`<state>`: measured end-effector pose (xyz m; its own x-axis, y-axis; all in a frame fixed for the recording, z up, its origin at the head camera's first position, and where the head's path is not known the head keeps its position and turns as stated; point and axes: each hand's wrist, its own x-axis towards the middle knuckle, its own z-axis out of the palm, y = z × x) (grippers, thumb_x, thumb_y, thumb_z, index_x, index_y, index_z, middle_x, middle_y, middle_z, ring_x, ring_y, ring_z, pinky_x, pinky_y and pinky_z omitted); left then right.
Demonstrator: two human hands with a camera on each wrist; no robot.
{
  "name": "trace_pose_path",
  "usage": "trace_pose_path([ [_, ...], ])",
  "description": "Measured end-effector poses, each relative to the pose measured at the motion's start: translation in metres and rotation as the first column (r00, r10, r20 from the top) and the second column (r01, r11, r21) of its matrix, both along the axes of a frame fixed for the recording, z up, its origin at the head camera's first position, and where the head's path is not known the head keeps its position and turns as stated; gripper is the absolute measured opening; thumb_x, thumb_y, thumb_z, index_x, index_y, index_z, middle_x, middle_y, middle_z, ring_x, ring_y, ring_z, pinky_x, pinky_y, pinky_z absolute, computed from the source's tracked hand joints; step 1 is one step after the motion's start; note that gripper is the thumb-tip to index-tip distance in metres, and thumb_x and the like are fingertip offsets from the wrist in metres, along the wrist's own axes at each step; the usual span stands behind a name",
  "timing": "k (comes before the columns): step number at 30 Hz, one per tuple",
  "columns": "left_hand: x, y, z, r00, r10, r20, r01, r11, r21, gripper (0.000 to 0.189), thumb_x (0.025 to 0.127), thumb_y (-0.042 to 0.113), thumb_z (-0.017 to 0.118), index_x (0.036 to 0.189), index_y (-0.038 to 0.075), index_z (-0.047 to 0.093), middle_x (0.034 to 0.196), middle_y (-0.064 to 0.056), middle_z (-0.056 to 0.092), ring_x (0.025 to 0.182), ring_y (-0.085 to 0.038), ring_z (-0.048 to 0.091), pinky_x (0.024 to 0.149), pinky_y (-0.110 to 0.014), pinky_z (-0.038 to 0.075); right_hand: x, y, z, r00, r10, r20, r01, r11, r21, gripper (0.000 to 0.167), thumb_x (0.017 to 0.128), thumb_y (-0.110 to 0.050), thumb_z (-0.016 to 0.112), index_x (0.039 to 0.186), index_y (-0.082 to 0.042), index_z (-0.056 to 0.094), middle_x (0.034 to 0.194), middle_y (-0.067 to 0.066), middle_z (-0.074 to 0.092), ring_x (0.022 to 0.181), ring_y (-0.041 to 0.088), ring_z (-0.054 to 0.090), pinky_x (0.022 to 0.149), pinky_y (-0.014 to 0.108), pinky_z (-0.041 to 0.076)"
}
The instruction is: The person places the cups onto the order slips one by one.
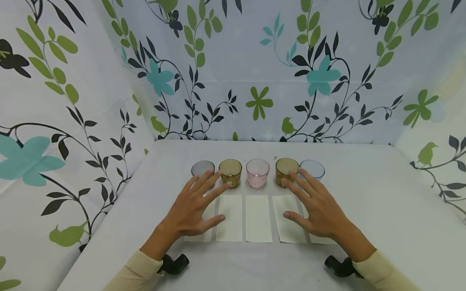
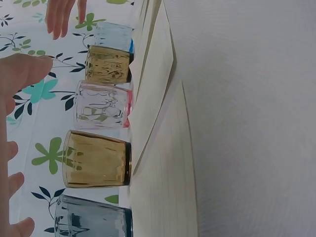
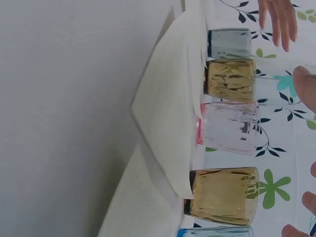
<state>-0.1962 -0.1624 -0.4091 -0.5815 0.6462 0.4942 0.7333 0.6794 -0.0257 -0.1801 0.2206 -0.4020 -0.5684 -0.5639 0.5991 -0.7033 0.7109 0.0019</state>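
Several clear glass tumblers stand upright in a row. From left to right they are a grey glass (image 1: 202, 166), an amber glass (image 1: 230, 171), a pink glass (image 1: 257, 173), another amber glass (image 1: 286, 170) and a light blue glass (image 1: 313, 167). My left hand (image 1: 198, 208), fingers spread, hovers over the left paper strips and partly hides the grey glass. On the other side, my right hand (image 1: 319, 210) is spread above the right strips, overlapping the right amber and blue glasses in the head view. Neither hand holds anything.
Several pale lined paper strips (image 1: 259, 220) lie side by side in front of the glasses, some edges lifted in the wrist views. All rests on a white table (image 1: 255, 266). A flower-and-leaf patterned sheet (image 1: 233, 48) hangs behind and at the sides.
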Motion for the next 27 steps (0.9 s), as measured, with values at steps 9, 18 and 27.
trace_pose_path([
  [9, -0.009, 0.005, 0.001, 1.000, 0.002, 0.003, -0.002, 0.998, 0.058, 0.079, 0.089, 0.060, 0.057, 0.158, 0.028, 0.037, 0.165, -0.008, 0.031, 0.151, -0.035, 0.029, 0.113, -0.067, 0.030, -0.004, -0.005, 0.007, 0.999, -0.025, 0.036, 0.027, 0.998, -0.064, 0.084, 0.095, -0.073, 0.043, 0.152, -0.011, 0.047, 0.158, 0.015, 0.041, 0.148, 0.040, 0.032, 0.108, 0.066, 0.037],
  [18, -0.021, 0.008, -0.001, 1.000, 0.029, 0.013, -0.030, 0.989, 0.146, 0.079, 0.087, 0.058, 0.057, 0.155, 0.019, 0.042, 0.165, -0.007, 0.031, 0.151, -0.035, 0.029, 0.113, -0.068, 0.029, -0.016, -0.011, 0.008, 0.997, 0.015, 0.072, -0.008, 0.995, -0.098, 0.079, 0.092, -0.061, 0.061, 0.150, -0.009, 0.047, 0.157, 0.016, 0.042, 0.147, 0.041, 0.034, 0.108, 0.067, 0.037],
  [27, -0.033, 0.007, 0.005, 0.999, 0.035, 0.032, -0.040, 0.982, 0.186, 0.080, 0.087, 0.056, 0.059, 0.156, 0.019, 0.040, 0.164, -0.007, 0.032, 0.151, -0.035, 0.029, 0.116, -0.064, 0.028, -0.026, -0.026, 0.011, 0.995, 0.017, 0.099, -0.008, 0.996, -0.094, 0.080, 0.090, -0.050, 0.069, 0.153, -0.007, 0.044, 0.159, 0.014, 0.041, 0.147, 0.040, 0.034, 0.114, 0.061, 0.034],
])
